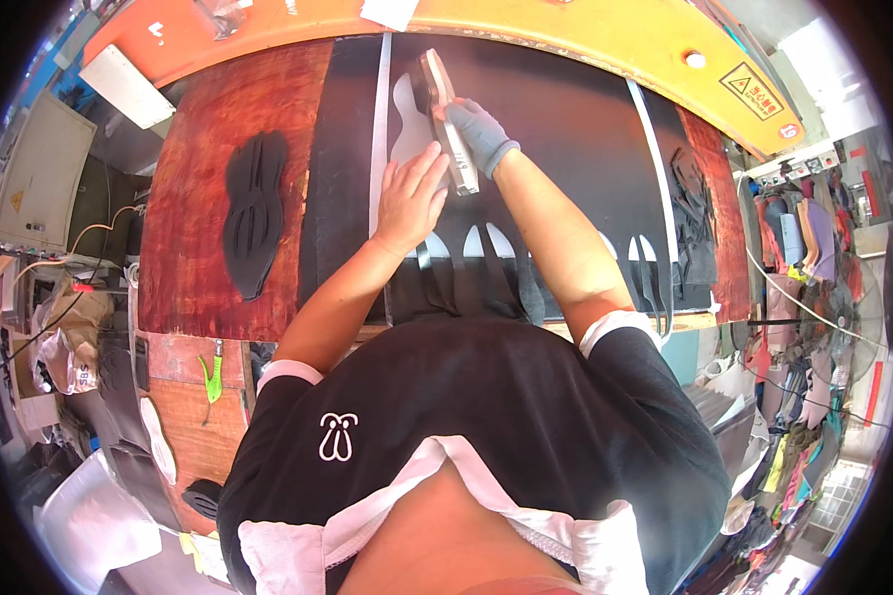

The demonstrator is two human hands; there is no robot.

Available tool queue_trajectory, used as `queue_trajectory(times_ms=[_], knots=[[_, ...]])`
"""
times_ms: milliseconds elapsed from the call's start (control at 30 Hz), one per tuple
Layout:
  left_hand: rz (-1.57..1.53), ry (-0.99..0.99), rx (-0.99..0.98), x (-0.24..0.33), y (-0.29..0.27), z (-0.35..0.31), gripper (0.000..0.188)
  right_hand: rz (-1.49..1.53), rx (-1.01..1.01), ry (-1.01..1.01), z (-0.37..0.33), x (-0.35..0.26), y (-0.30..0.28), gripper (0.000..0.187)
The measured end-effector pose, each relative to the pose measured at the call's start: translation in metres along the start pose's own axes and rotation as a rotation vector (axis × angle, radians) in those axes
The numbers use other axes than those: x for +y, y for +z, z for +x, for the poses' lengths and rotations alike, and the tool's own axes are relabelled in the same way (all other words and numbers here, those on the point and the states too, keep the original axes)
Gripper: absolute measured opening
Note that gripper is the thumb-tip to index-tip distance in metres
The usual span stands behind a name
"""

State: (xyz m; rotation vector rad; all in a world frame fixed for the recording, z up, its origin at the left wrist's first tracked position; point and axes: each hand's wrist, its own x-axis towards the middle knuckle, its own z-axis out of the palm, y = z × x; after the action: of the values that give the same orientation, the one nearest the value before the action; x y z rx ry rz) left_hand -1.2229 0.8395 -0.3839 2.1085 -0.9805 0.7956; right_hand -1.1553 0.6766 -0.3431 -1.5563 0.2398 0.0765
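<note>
Block (455,149), long and pale-sided, is over the middle of the black sheet (566,149) on the bench (169,238), toward the far side, tilted so its side edge faces up. Right hand (480,134), in a grey glove, pinches it from the right, thumb and fingertips on the edge; grip on the far face is hidden. Left hand (410,203), bare, has fingers extended and slightly spread by the block's near end; can't tell whether they touch block or sheet. Pale sole-shaped patch (407,119) just left of the block, partly covered by it.

Containers: brownish clear bag (74,322) at left, bundled, contents not identifiable. Translucent plastic bag (99,526) near left, contents unreadable through the glare. Grey cabinet (42,174) far left, door closed, inside hidden.

On the bench: black sole-shaped pieces (253,218) stacked at left, count unclear; tangled black offcuts (693,203) at right. Near edge of the sheet runs behind the torso, cut off there. Orange machine beam (526,20) spans the far side, cropped by the lens rim. Coloured pieces (799,233) at right, too crowded and bent to separate.
</note>
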Motion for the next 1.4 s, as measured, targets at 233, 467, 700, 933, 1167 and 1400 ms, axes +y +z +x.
queue_trajectory(times_ms=[233,467,700,933,1167,1400], knots=[[0.114,0.104,0.041,-0.027,0.0,0.012,0.015,0.118,-0.127,0.035,0.009,0.005,-0.007,0.045],[0.071,0.104,-0.12,-0.047,-0.011,-0.013,0.012,0.493,-0.142,0.17,0.005,-0.002,-0.022,0.018],[-0.129,-0.05,-0.154,-0.054,-0.003,-0.018,0.017,0.215,-0.009,0.014,0.006,0.005,-0.044,0.048],[-0.094,-0.044,-0.132,-0.057,0.0,-0.018,0.021,-1.092,0.353,0.018,-0.025,0.002,-0.031,0.078],[-0.045,-0.037,-0.13,-0.058,0.002,-0.018,0.019,-1.219,0.329,0.053,-0.034,-0.009,-0.015,0.073],[-0.034,-0.043,-0.122,-0.058,0.003,-0.016,0.02,-1.21,0.312,0.116,-0.03,-0.012,-0.008,0.073]])
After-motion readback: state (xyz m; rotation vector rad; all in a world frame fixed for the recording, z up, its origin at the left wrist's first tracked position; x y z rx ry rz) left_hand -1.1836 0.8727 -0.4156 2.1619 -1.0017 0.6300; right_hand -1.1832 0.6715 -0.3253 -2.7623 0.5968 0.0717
